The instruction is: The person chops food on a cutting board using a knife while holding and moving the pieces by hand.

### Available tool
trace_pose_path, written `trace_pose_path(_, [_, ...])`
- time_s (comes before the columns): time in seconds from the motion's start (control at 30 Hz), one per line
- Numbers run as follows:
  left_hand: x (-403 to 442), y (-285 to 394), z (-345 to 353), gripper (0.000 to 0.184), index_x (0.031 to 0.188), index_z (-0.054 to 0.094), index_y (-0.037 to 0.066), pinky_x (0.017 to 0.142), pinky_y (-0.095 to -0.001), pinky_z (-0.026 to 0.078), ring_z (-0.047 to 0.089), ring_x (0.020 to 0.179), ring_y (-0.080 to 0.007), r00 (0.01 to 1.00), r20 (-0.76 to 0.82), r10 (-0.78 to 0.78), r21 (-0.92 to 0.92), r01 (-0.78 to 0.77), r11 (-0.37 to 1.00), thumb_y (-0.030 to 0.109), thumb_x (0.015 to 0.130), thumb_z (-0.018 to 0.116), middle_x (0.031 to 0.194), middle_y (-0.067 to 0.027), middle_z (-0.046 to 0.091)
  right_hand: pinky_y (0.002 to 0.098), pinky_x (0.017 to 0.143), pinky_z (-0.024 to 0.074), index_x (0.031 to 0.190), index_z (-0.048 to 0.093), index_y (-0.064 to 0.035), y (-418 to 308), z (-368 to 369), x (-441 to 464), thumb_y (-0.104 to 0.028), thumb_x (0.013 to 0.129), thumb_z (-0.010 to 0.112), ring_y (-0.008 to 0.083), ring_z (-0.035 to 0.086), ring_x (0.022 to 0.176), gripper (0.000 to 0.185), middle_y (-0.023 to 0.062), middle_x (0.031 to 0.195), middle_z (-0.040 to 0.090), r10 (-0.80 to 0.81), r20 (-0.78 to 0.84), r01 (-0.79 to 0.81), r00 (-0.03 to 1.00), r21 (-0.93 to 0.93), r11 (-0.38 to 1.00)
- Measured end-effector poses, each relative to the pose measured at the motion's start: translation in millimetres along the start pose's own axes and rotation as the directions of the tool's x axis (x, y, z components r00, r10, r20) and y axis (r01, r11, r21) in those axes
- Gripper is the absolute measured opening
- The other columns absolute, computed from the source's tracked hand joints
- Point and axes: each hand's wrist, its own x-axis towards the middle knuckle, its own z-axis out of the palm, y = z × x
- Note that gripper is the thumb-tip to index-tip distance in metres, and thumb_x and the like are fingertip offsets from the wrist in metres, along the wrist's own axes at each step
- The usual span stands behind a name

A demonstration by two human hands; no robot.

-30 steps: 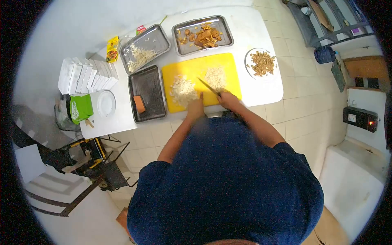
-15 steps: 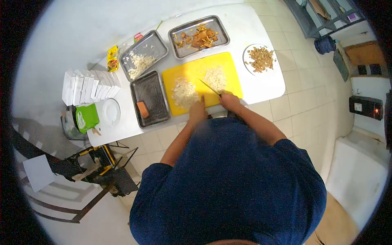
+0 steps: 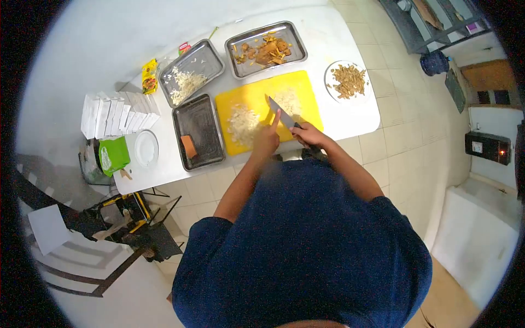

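My right hand (image 3: pixel 309 135) is closed around the dark handle of a kitchen knife (image 3: pixel 281 115), whose broad blade is turned flat side up and points away and to the left. Against the blade's left side rests the stretched index finger of my left hand (image 3: pixel 266 141); its other fingers are hard to make out. Under the knife lies a yellow cutting board (image 3: pixel 268 87). On its left half is a pile of pale chopped pieces (image 3: pixel 242 123). A second pale chopped pile (image 3: pixel 289 101) lies to the right, partly behind the blade.
Beyond the board stands a metal tray (image 3: pixel 303 54) of browned food. A tray (image 3: pixel 217 54) with pale shreds and a dark tray (image 3: pixel 205 104) holding an orange block (image 3: pixel 188 146) are at left. A plate of brown pieces (image 3: pixel 349 82) sits right; white boxes (image 3: pixel 109 117) stand far left.
The knife has turned from edge-on to show its flat side. My left hand has shifted right and up from beside the left pile, and its index finger now meets the blade.
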Motion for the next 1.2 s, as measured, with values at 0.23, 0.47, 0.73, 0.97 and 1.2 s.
trace_pose_path(0.23, [23.7, -11.4, -12.9, 0.083, 0.150, 0.014, 0.017, 0.054, -0.0463, 0.046, 0.055, 0.054, -0.0358, 0.983, -0.010, -0.182, -0.038, 0.181, 0.983, 0.011, 0.076, 0.051, 0.063, -0.0195, 0.056, 0.0301, 0.041, 0.0380, 0.080, 0.055, -0.0040, -24.7, -19.1, -49.4, -0.040, 0.095, 0.048, 0.0140, 0.047, 0.043, 0.040, 0.0036, 0.055, 0.049, 0.051, -0.066, -0.052, 0.996, -0.003, 0.999])
trace_pose_path(0.47, [18.1, -3.3, -23.2, 0.081, 0.150, 0.015, 0.016, 0.055, -0.0469, 0.045, 0.055, 0.055, -0.0355, 0.992, 0.001, -0.126, -0.140, 0.125, 0.982, 0.010, 0.077, 0.050, 0.060, -0.0194, 0.054, 0.0502, 0.069, 0.0493, 0.092, 0.059, -0.0025, -32.3, 4.4, -48.0, -0.042, 0.091, 0.045, 0.0390, 0.064, 0.077, 0.042, 0.0224, 0.082, 0.065, -0.245, -0.399, -0.156, 0.883, -0.744, 0.649])
trace_pose_path(0.73, [2.5, -2.6, -2.7, 0.073, 0.146, 0.032, 0.021, 0.058, -0.0468, 0.046, 0.056, 0.061, -0.0364, 0.989, -0.118, 0.084, -0.159, -0.102, 0.982, 0.005, 0.078, 0.053, 0.066, -0.0205, 0.055, 0.0472, 0.066, 0.0505, 0.096, 0.054, -0.0059, -48.4, 8.4, -54.1, -0.040, 0.083, 0.060, 0.0362, 0.064, 0.077, 0.037, 0.0180, 0.080, 0.065, -0.414, -0.356, -0.114, 0.838, -0.856, 0.505])
trace_pose_path(0.97, [4.5, -4.3, -5.9, 0.074, 0.146, 0.031, 0.023, 0.059, -0.0461, 0.046, 0.056, 0.060, -0.0365, 0.994, -0.095, 0.061, -0.183, -0.078, 0.980, 0.005, 0.078, 0.052, 0.065, -0.0202, 0.054, 0.0460, 0.066, 0.0510, 0.096, 0.057, -0.0082, -45.0, 4.5, -55.7, -0.039, 0.080, 0.065, 0.0358, 0.064, 0.076, 0.035, 0.0171, 0.080, 0.065, -0.517, -0.311, -0.018, 0.798, -0.869, 0.495])
trace_pose_path(1.2, [14.9, -15.9, -13.5, 0.075, 0.148, 0.024, 0.022, 0.058, -0.0450, 0.046, 0.057, 0.059, -0.0347, 0.982, -0.025, -0.190, -0.216, 0.180, 0.960, 0.012, 0.079, 0.051, 0.063, -0.0197, 0.056, 0.0459, 0.065, 0.0505, 0.092, 0.058, -0.0085, -38.6, -12.3, -70.7, -0.042, 0.078, 0.066, 0.0353, 0.064, 0.075, 0.037, 0.0148, 0.078, 0.064, -0.513, -0.378, -0.049, 0.771, -0.837, 0.544])
